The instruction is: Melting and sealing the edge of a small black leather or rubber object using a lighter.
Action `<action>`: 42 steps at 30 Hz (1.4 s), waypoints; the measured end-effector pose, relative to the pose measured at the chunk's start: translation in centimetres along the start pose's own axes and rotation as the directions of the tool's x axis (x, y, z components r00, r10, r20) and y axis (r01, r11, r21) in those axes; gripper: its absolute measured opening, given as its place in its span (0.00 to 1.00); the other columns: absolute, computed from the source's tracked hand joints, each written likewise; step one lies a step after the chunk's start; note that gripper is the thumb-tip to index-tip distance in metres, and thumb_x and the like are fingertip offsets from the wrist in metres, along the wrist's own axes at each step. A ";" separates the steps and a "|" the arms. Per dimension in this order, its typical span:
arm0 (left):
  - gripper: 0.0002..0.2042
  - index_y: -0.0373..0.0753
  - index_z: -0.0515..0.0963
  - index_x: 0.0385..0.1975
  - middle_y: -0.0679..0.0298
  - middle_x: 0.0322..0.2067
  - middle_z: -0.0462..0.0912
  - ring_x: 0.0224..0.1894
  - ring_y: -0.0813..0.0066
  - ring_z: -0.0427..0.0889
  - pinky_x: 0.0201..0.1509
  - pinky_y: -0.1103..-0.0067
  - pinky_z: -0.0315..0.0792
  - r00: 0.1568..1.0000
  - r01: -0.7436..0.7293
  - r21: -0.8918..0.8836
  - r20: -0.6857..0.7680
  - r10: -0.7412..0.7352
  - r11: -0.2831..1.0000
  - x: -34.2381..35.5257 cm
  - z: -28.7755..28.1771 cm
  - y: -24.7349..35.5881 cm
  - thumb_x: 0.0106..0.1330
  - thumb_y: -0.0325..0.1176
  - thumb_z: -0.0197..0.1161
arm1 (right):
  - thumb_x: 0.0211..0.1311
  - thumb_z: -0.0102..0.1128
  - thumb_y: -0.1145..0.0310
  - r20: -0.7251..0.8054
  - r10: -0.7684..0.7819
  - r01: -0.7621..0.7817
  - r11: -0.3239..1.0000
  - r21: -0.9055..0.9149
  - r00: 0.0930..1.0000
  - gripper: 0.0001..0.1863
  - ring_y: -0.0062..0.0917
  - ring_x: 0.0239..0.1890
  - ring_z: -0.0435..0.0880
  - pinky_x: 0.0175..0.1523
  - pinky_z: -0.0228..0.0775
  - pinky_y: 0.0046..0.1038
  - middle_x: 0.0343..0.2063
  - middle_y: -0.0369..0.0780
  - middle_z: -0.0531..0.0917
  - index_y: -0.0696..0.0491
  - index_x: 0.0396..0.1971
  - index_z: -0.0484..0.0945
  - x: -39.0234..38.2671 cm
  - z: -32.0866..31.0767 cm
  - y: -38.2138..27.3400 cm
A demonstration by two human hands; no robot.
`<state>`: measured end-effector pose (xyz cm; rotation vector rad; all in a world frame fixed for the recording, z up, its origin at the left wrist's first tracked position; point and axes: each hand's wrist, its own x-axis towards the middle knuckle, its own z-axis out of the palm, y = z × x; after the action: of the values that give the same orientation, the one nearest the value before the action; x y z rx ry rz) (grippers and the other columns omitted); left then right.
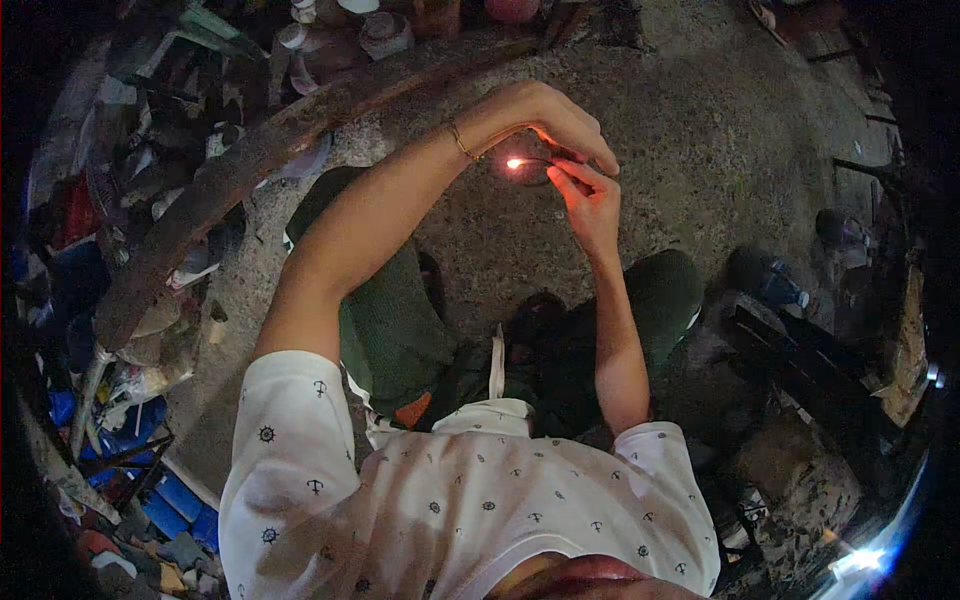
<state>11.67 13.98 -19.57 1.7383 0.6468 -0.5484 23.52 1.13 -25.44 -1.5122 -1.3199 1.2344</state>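
My right hand pinches a thin, dark, wire-like piece between thumb and fingertips. A bright reddish-white glow shows at its left end, and a faint dark loop curves just below. My left hand arches over from the left, bent at the wrist, with a thin bracelet on it. Its fingers curl down close to my right fingertips, and their undersides are lit orange. Whatever they hold is hidden behind the back of the hand. Both hands are raised above the floor, in front of my knees.
A long curved beam runs along the left and far side, with jars and tubs behind it. Blue containers and scrap lie at the lower left. Dark pieces and a clear bottle lie at the right on the rough floor.
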 end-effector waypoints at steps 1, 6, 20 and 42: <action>0.29 0.33 0.78 0.34 0.63 0.29 0.76 0.31 0.73 0.70 0.37 0.72 0.64 1.000 0.000 0.000 -0.001 0.000 1.000 -0.2 0.1 0.1 0.55 0.58 0.51 | 0.52 0.64 0.71 -0.008 0.018 -0.018 0.999 0.042 1.000 0.10 0.15 0.29 0.75 0.37 0.67 0.18 0.28 0.36 0.82 0.60 0.33 0.81 0.0 0.1 -0.1; 0.27 0.36 0.78 0.28 0.66 0.23 0.73 0.26 0.74 0.68 0.32 0.73 0.62 0.998 -0.004 -0.018 -0.066 0.003 1.000 -0.7 0.3 0.1 0.55 0.58 0.50 | 0.52 0.64 0.71 0.004 0.067 -0.067 0.997 -0.025 0.998 0.10 0.16 0.31 0.75 0.39 0.67 0.19 0.30 0.37 0.82 0.60 0.33 0.81 0.1 0.1 -0.4; 0.35 0.34 0.73 0.49 0.54 0.47 0.74 0.49 0.61 0.71 0.49 0.64 0.65 1.000 0.023 -0.011 -0.006 -0.023 1.000 0.4 0.4 -0.1 0.54 0.61 0.51 | 0.52 0.65 0.70 0.009 0.102 -0.101 0.994 -0.052 0.995 0.11 0.18 0.33 0.78 0.40 0.68 0.20 0.30 0.38 0.82 0.60 0.34 0.81 0.0 -0.3 -0.4; 0.35 0.29 0.74 0.45 0.52 0.40 0.77 0.41 0.64 0.74 0.44 0.68 0.66 0.998 -0.001 -0.015 -0.060 0.000 1.000 0.0 0.4 0.1 0.54 0.60 0.50 | 0.52 0.64 0.69 0.006 -0.008 0.009 0.998 -0.061 1.000 0.11 0.21 0.34 0.78 0.40 0.68 0.23 0.32 0.39 0.83 0.59 0.33 0.81 0.0 -0.3 0.0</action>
<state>11.78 13.59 -19.59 1.7459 0.6915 -0.4911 23.85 1.18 -25.38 -1.5449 -1.3771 1.2035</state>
